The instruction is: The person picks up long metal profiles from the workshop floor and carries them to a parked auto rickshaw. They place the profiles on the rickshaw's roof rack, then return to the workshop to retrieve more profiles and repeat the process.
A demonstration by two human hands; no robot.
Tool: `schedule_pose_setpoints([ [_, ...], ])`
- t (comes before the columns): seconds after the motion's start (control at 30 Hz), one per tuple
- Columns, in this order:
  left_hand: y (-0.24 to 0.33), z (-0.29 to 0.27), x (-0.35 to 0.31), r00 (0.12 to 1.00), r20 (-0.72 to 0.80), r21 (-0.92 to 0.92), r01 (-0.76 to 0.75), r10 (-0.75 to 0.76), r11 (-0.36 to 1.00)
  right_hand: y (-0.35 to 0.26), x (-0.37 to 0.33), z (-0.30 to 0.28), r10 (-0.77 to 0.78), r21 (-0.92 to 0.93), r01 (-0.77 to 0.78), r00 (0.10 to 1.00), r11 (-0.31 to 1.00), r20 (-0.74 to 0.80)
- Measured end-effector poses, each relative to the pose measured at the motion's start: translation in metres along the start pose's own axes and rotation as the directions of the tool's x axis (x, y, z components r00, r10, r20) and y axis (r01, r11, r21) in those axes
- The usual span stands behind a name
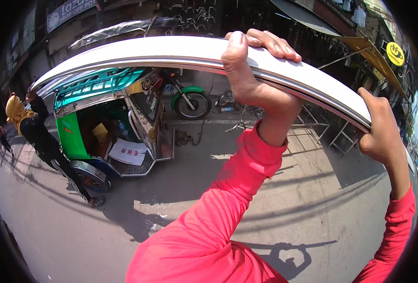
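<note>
A long white panel (171, 49) spans the view at head height, bent into an arc by the lens. Thin dark and light lines along its lower edge look like stacked layers or grooves. My left hand (258, 66) is closed round it right of the middle, fingers over the top and palm below. At its near right end my right hand (380, 125) grips the edge. Far left, a person in dark clothes and a yellow head covering (17, 111) has a raised hand (31, 94) at the other end.
Beneath the panel's left half stands a green sidecar tricycle (72, 134) with a white printed sack (127, 152) on its floor and a green-fendered front wheel (192, 103). Metal frames (343, 137) stand near a tan awning (376, 56) at right. Shadows fall on the pavement (185, 174).
</note>
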State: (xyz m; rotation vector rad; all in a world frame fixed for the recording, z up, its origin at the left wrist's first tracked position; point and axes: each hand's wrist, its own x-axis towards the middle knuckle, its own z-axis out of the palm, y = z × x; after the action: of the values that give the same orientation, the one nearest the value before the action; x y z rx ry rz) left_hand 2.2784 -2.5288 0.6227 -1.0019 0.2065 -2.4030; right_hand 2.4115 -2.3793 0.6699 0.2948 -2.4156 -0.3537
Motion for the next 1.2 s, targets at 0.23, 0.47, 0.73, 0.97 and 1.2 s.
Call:
schedule_pose_setpoints([
  [0.23, -0.137, 0.015, -0.125, 0.994, 0.094, -0.067, 0.070, -0.064, 0.995, 0.178, -0.106, 0.016, 0.081, -0.107, -0.066, 0.986, 0.992, 0.148],
  [0.47, -0.239, -0.019, -0.234, 0.942, 0.333, -0.006, 0.026, -0.023, 1.000, 0.309, -0.172, 0.073, 0.025, -0.076, -0.004, 0.962, 0.997, 0.271],
  [0.73, -0.348, 0.004, -0.321, 0.957, 0.285, 0.037, 0.045, -0.054, 0.998, 0.456, -0.212, 0.115, -0.179, 0.114, 0.163, 0.972, 0.980, 0.152],
  [0.97, -0.429, -0.008, -0.374, 0.965, 0.239, 0.037, 0.105, -0.111, 0.994, 0.550, -0.227, 0.167, -0.202, 0.097, 0.209, 0.976, 0.973, -0.076],
  [1.2, -0.522, -0.025, -0.405, 0.979, 0.188, 0.011, -0.078, 0.075, 0.997, 0.645, -0.221, 0.226, -0.258, 0.178, 0.261, 0.965, 0.949, -0.036],
])
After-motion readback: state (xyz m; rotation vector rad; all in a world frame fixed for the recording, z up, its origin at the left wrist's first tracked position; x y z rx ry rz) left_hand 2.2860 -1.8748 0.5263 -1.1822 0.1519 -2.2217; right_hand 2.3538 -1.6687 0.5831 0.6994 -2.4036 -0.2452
